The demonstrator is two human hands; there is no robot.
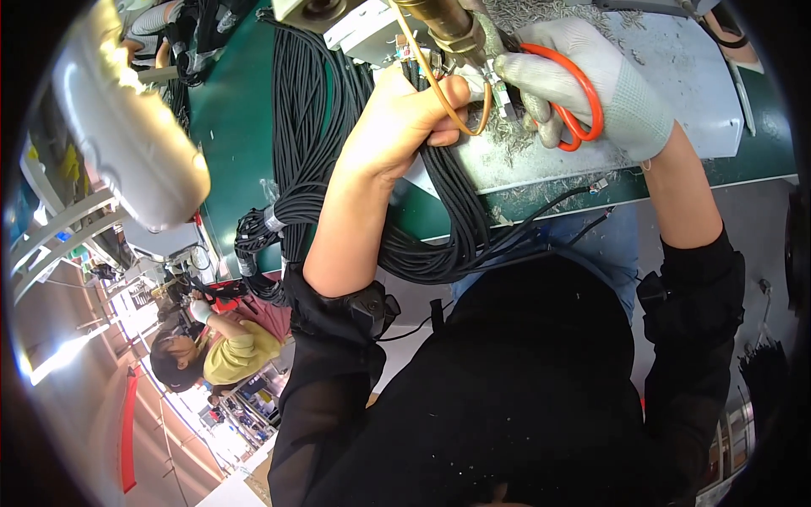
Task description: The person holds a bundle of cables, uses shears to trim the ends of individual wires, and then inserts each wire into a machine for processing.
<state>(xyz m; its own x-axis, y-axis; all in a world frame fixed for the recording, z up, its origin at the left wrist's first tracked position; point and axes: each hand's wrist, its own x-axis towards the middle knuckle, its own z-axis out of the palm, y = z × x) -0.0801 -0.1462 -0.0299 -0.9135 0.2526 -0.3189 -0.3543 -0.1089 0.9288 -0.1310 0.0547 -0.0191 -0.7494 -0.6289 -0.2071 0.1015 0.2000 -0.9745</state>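
My bare left hand (414, 114) is closed in a pinch below the metal machine head (439, 29), gripping a black cable among several that run down beside its wrist. Small silvery connector pieces (503, 100) show just right of its fingertips. An orange tube (439, 97) hangs in a loop across the hand. My right hand (583, 80), in a white glove with greyed fingers, is closed on scissors with red loop handles (596, 110). Their blades are hidden by the glove and the machine. Both hands nearly meet under the machine head.
Thick bundles of black cable (304, 110) lie on the green table (232, 144) and hang over its front edge. Silvery clippings (549, 13) litter a white board (684, 93). A pale lamp-like housing (127, 127) stands at left. A person in yellow (241, 355) works beyond.
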